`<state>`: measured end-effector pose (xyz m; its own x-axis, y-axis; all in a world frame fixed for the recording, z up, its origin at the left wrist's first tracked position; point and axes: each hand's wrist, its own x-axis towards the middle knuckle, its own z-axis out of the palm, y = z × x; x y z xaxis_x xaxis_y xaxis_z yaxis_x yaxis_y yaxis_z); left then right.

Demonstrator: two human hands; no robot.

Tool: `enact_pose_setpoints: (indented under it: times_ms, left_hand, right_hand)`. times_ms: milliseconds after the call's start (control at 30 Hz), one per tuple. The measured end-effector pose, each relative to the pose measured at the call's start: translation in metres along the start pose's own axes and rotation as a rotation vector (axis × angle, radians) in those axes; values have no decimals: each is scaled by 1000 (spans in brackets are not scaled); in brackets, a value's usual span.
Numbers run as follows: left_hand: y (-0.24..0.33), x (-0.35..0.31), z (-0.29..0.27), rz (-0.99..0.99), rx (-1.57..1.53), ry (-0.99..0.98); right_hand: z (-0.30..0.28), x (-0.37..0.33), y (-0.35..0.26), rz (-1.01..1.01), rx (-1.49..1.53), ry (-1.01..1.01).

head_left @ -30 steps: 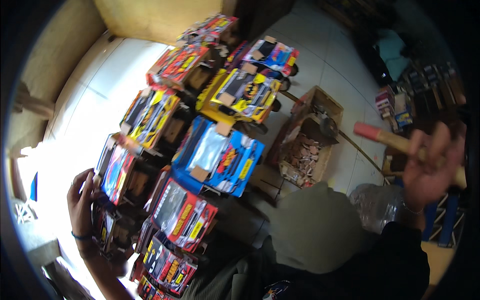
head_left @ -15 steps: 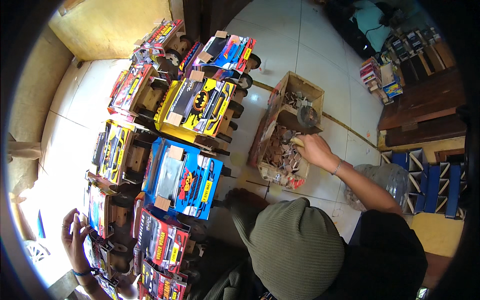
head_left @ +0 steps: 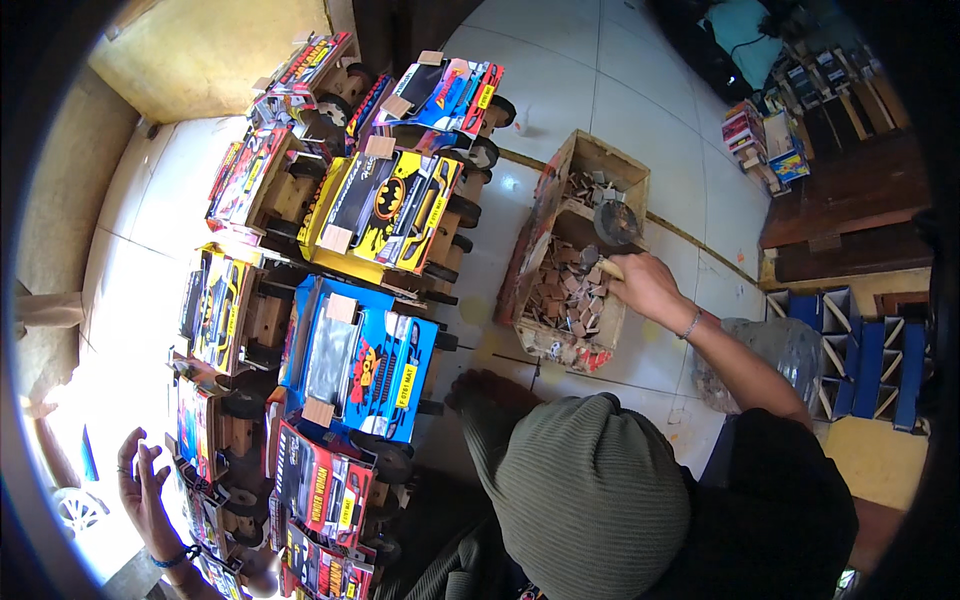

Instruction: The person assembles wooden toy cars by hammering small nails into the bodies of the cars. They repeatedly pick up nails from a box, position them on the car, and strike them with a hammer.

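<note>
My right hand is closed round the pale handle of what looks like a hammer, its grey head over a long wooden box. Small brown wood pieces fill the box's near compartment. A round dark disc lies by the divider, near my knuckles. At the lower left my left hand is raised, with fingers loosely bent and apart; I make out nothing in it. Beside it stand rows of toy trucks with black wheels, among them a blue one and a yellow one.
Olive ribbed cloth covers the lower middle. To the right are a clear plastic bundle and stacked blue pieces with pale edges. A dark wooden bench and small colourful boxes stand farther back on the tiled floor.
My right hand and the hammer have shifted slightly to the right over the box. My left hand stays raised beside the trucks. The whole view has moved a little.
</note>
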<state>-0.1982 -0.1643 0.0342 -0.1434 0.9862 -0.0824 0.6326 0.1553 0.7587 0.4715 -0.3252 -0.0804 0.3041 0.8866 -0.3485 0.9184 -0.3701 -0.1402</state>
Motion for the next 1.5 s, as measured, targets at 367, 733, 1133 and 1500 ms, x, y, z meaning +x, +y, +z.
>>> enact_pose_setpoints:
  times_ms: [367,733,1133,1500]
  left_hand:
    - [14,-21,-2,109,19,-6]
    - [122,-63,51,300,-196,-252]
    - [205,-101,127,864,-697,-380]
    - [110,-105,15,326,-942,-315]
  right_hand:
    - [1,-9,2,-89,-36,29]
    - [-71,-38,-4,320,1291,-561]
    - [-162,-38,-227,-702,1435,-552]
    - [-178,-21,-253,-719,1503,-67]
